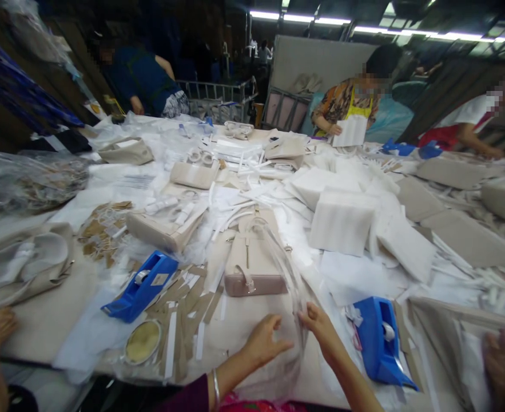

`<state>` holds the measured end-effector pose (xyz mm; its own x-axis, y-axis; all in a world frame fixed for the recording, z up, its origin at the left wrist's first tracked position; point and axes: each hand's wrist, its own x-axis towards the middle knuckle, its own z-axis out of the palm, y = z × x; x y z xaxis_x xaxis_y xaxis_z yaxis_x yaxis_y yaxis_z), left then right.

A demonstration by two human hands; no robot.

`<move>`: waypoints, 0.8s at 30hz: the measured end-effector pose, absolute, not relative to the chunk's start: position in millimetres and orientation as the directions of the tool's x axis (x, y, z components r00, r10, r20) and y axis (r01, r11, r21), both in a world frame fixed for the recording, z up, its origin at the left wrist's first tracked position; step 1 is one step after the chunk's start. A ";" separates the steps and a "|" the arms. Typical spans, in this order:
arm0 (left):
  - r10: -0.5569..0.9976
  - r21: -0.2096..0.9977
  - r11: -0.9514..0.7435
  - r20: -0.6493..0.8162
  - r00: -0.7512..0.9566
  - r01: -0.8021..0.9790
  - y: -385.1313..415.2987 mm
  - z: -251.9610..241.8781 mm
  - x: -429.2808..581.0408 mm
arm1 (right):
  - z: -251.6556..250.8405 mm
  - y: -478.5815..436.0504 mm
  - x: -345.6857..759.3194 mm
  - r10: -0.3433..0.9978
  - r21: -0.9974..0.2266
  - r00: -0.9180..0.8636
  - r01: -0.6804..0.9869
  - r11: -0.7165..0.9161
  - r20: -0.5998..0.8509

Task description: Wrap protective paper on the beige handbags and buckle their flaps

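Observation:
A pale pink handbag (252, 257) lies on the table in front of me inside a clear plastic bag (286, 269). My left hand (263, 343) grips the near edge of the plastic bag, fingers curled around it. My right hand (318, 326) pinches the same plastic a little to the right, at the bag's open mouth. A silver bangle (215, 388) sits on my left wrist.
Blue tape dispensers stand at left (143, 286) and right (378, 337). A round tin (143, 342) and paper strips lie near the front edge. White foam sheets (342, 220), beige bags (166, 226) and scraps cover the table. Other people work at the far side; another person's hands show at both lower corners.

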<state>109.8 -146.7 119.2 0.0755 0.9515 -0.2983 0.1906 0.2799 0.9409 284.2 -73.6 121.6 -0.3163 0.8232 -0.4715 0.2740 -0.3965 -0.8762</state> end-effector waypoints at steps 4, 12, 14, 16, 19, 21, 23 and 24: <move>0.893 0.912 0.391 -0.408 0.189 0.123 -155.9 104.9 143.2 | 143.1 -84.7 266.8 0.863 -0.896 -0.250 0.200 -0.397 -0.439; 0.903 0.883 0.429 -0.425 0.066 -0.190 -150.3 147.2 103.4 | 139.8 -94.8 271.8 0.871 -0.904 -0.242 0.105 -0.414 -0.427; 0.907 0.895 0.404 -0.419 -0.044 -0.188 -141.9 166.3 75.3 | 135.6 -90.8 279.1 0.887 -0.910 -0.205 0.056 -0.411 -0.414; 0.913 0.931 0.321 -0.353 -0.205 -0.172 -129.5 185.7 44.4 | 136.6 -75.8 286.2 0.909 -0.919 -0.167 -0.036 -0.393 -0.382; 0.900 0.959 0.182 -0.252 -0.357 -0.216 -105.3 204.3 -1.2 | 141.6 -32.9 294.4 0.947 -0.941 -0.097 -0.120 -0.317 -0.306; 0.894 0.952 0.127 -0.231 -0.384 -0.279 -86.8 205.3 -27.7 | 139.9 2.4 298.3 0.960 -0.952 -0.051 -0.124 -0.280 -0.276; 0.888 0.935 0.104 -0.240 -0.391 -0.338 -68.6 197.2 -49.0 | 131.0 36.2 301.5 0.964 -0.963 0.002 -0.047 -0.266 -0.266; 0.884 0.929 0.109 -0.254 -0.392 -0.355 -60.4 190.8 -57.5 | 124.4 50.8 303.1 0.965 -0.965 0.030 0.040 -0.260 -0.259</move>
<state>-57.5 -60.4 190.8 -0.3923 0.8841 -0.2538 -0.3549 0.1090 0.9285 303.1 50.8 124.4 0.0297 0.9653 -0.2593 0.0395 -0.2604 -0.9647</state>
